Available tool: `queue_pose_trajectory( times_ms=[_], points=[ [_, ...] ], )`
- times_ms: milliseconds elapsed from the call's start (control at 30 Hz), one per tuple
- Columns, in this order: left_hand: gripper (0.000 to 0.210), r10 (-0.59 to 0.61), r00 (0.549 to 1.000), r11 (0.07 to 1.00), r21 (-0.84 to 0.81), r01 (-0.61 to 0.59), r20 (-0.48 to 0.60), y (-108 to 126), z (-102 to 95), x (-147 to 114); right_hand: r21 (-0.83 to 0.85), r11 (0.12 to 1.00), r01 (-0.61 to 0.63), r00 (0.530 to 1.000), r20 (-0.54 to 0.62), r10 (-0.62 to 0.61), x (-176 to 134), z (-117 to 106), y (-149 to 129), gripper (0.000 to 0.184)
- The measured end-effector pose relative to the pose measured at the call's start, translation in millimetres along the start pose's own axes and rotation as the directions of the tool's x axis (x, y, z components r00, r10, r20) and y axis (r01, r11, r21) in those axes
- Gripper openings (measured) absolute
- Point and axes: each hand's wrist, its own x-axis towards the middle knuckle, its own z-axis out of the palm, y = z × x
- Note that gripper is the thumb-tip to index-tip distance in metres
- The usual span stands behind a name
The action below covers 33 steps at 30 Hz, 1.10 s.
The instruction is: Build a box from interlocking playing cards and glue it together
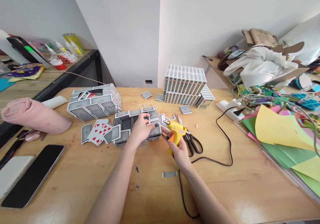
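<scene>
My right hand [180, 151] is wrapped round a yellow hot glue gun [178, 129], its nozzle pointing left towards a box made of playing cards [122, 136]. My left hand [143, 128] grips the right part of this open-topped box, thumb and fingers on its card wall. Black-handled scissors [192, 144] lie just behind the glue gun, partly covered by it. Left of the box are loose playing cards [100, 131], one a face-up heart card. A narrow cut card strip [169, 174] lies in front of my right hand.
A second card box [93, 103] stands at the back left, and stacked card packs [183, 85] at the back. The gun's black cord [226, 134] loops right to a power strip [230, 108]. A phone [33, 175], pink roll [37, 117] and coloured paper [282, 134] flank the table.
</scene>
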Motion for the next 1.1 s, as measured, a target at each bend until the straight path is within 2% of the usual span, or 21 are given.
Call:
queue_pose_trajectory(
  times_ms=[100, 300, 500, 567, 633, 733, 800, 900, 1100],
  points=[
    [0.047, -0.014, 1.0, 1.0, 0.008, 0.014, 0.002, 1, 0.3, -1, 0.017, 1.0, 0.022, 0.99, 0.141, -0.024, 0, -3, 6, 0.025],
    [0.047, -0.01, 0.997, 0.996, -0.09, 0.017, 0.075, 8, 0.3, -6, 0.0, 0.999, 0.038, 0.989, 0.141, -0.038, -1, -6, 11, 0.026],
    [0.047, 0.015, 0.99, 0.999, -0.051, -0.008, 0.138, 8, -2.4, -8, 0.081, 0.997, -0.003, 0.991, 0.134, -0.008, -4, -5, 11, 0.023],
    [0.047, 0.039, 0.99, 0.999, 0.02, -0.042, 0.135, 8, -4.8, -10, 0.095, 0.995, -0.01, 0.991, 0.131, -0.003, -4, -5, 11, 0.021],
    [0.049, 0.074, 0.994, 0.982, 0.168, -0.086, 0.08, 11, -8.0, -13, 0.107, 0.994, -0.015, 0.99, 0.141, -0.001, -4, -5, 12, 0.02],
    [0.044, 0.162, 0.986, 0.899, 0.417, -0.131, -0.039, 18, -14.9, -19, 0.089, 0.996, -0.015, 0.988, 0.157, 0.001, -4, -5, 12, 0.021],
    [0.038, 0.205, 0.976, 0.852, 0.505, -0.139, -0.077, 23, -20.8, -24, 0.065, 0.998, -0.006, 0.988, 0.154, -0.005, -5, -5, 11, 0.022],
    [0.038, 0.206, 0.978, 0.83, 0.537, -0.151, -0.044, 26, -29.0, -29, 0.057, 0.998, 0.007, 0.989, 0.146, -0.016, -6, -4, 9, 0.025],
    [0.06, 0.051, 0.998, 0.844, 0.534, -0.054, 0.021, 20, -29.4, -25, 0.062, 0.998, 0.017, 0.989, 0.143, -0.026, -7, -4, 13, 0.024]
  ],
)
